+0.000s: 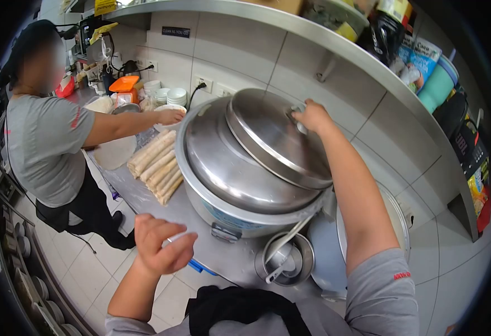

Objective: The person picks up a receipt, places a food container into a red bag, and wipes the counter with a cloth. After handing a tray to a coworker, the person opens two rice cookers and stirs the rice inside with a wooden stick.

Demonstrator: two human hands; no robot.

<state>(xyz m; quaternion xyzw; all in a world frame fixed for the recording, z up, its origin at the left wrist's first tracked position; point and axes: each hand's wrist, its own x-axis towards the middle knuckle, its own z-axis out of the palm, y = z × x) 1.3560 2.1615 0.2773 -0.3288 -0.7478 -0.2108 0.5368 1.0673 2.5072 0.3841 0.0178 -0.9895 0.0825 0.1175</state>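
Observation:
My right hand (312, 116) is closed around the handle of a round steel lid (273, 151). The lid tilts against the wide domed steel top (217, 157) of a large rice cooker (200, 210). In front of the cooker, my left hand (164, 243) hangs in the air with its fingers curled. A small pale bit shows between those fingers, too little to name. Right of the cooker's front, a steel pot (307, 260) holds a ladle (282, 257) and another long-handled utensil.
Long pale rolls (156, 162) are stacked left of the cooker. At the left a co-worker (49, 145) reaches across the counter (125, 182) toward a bowl. A laden shelf (290, 19) curves overhead. A big round container (329, 246) stands at right.

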